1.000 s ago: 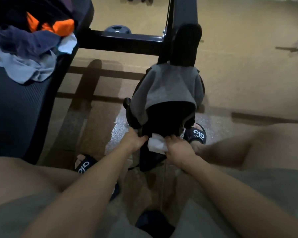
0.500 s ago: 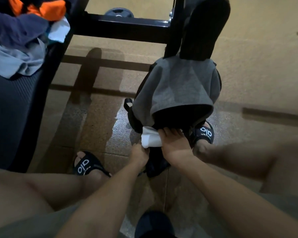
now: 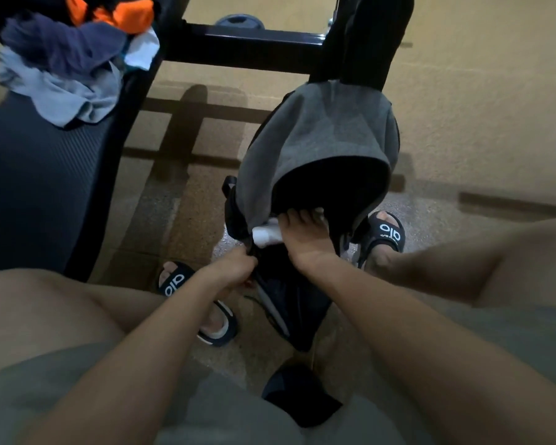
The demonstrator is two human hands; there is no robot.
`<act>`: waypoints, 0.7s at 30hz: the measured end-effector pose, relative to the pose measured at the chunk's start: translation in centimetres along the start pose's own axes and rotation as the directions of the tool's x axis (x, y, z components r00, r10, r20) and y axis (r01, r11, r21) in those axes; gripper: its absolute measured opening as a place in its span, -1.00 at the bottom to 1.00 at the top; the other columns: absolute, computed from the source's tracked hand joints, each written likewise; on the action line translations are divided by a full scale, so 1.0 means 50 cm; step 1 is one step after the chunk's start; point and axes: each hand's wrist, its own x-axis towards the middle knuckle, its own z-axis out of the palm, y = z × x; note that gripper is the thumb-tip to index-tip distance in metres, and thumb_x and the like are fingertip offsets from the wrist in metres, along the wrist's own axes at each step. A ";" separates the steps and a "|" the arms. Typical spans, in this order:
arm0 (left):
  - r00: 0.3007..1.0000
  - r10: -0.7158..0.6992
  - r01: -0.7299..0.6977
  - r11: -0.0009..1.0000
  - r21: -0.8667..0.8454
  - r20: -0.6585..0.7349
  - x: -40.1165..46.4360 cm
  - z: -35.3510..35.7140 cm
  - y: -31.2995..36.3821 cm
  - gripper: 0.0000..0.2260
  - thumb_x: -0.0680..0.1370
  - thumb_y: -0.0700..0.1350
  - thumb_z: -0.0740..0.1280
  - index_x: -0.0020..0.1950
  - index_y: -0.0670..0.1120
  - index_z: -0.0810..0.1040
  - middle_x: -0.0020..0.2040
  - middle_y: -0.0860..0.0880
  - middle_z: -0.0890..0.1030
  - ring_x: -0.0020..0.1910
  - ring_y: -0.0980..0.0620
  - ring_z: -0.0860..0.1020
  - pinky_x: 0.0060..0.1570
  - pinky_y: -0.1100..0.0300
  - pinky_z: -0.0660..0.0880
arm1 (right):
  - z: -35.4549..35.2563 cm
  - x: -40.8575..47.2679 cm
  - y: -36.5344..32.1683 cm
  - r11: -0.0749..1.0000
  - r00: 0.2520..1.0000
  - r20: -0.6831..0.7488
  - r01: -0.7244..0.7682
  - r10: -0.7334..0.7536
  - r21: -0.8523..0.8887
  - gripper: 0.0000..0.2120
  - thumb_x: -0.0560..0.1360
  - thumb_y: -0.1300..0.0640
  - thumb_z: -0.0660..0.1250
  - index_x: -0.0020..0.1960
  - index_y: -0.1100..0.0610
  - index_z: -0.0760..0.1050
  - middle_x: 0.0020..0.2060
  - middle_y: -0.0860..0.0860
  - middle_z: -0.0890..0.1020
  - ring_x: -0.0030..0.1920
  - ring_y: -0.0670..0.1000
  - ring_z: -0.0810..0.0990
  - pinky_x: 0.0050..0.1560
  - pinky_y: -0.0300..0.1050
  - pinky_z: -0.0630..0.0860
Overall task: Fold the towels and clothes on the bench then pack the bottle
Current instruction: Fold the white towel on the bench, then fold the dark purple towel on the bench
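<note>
A grey and black backpack (image 3: 321,139) stands open on the floor between my feet, its mouth facing me. A folded white towel (image 3: 265,234) sits at the near rim of the opening. My right hand (image 3: 304,237) presses on the towel, fingers reaching into the dark mouth. My left hand (image 3: 235,266) grips the bag's near edge just below the towel. A heap of loose clothes (image 3: 68,59), purple, grey, orange and white, lies on the black bench (image 3: 29,175) at the upper left. No bottle shows.
A black steel frame (image 3: 247,43) crosses behind the backpack, with an upright black pad (image 3: 379,33) above the bag. My feet in black slides (image 3: 390,234) flank the backpack on the tan floor. A dark object (image 3: 297,393) lies between my knees.
My right hand has pushed the white towel further into the bag's opening. My left hand has slid down onto the bag's near edge. The view has tipped closer to the backpack.
</note>
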 end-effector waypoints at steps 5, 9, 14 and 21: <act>1.000 0.018 -0.018 0.995 0.094 -0.002 -0.067 -0.021 -0.008 -0.81 0.67 -0.23 0.16 0.26 -0.11 0.45 0.13 -0.19 0.60 -0.11 -0.08 0.56 -0.28 0.16 0.50 | 0.058 -0.015 0.011 0.998 0.947 0.319 -0.052 0.039 0.032 -0.64 0.65 0.11 0.05 0.43 0.10 0.34 0.32 0.14 0.49 0.32 0.22 0.47 0.31 0.10 0.39; 0.997 0.033 -0.022 0.990 0.143 -0.073 -0.076 0.005 -0.029 -0.78 0.66 -0.28 0.17 -0.13 -0.06 0.45 -0.17 -0.14 0.54 -0.30 0.00 0.49 -0.34 0.22 0.48 | 0.080 -0.013 0.009 0.989 0.916 0.389 -0.134 0.099 0.065 -0.59 0.66 0.06 0.06 0.49 0.08 0.30 0.41 0.16 0.44 0.38 0.21 0.44 0.35 0.08 0.39; 0.987 0.095 -0.061 0.967 0.247 -0.129 -0.078 0.025 -0.035 -0.89 0.65 -0.22 0.20 -0.07 -0.14 0.46 -0.09 -0.24 0.63 -0.06 -0.20 0.61 -0.13 0.11 0.45 | 0.052 -0.012 0.007 0.969 0.867 0.433 -0.212 0.246 -0.125 -0.51 0.64 0.07 0.11 0.54 0.16 0.20 0.45 0.16 0.39 0.42 0.20 0.37 0.43 0.13 0.26; 0.974 0.158 -0.122 0.969 0.214 -0.159 -0.082 -0.016 0.011 -0.80 0.66 -0.20 0.14 -0.16 -0.09 0.41 -0.39 -0.08 0.60 -0.36 -0.08 0.62 -0.19 0.05 0.60 | -0.057 -0.036 -0.063 1.000 0.926 0.377 0.020 -0.020 0.006 -0.70 0.53 0.18 0.27 0.25 0.12 0.55 0.21 0.09 0.61 0.23 0.14 0.60 0.09 -0.06 0.51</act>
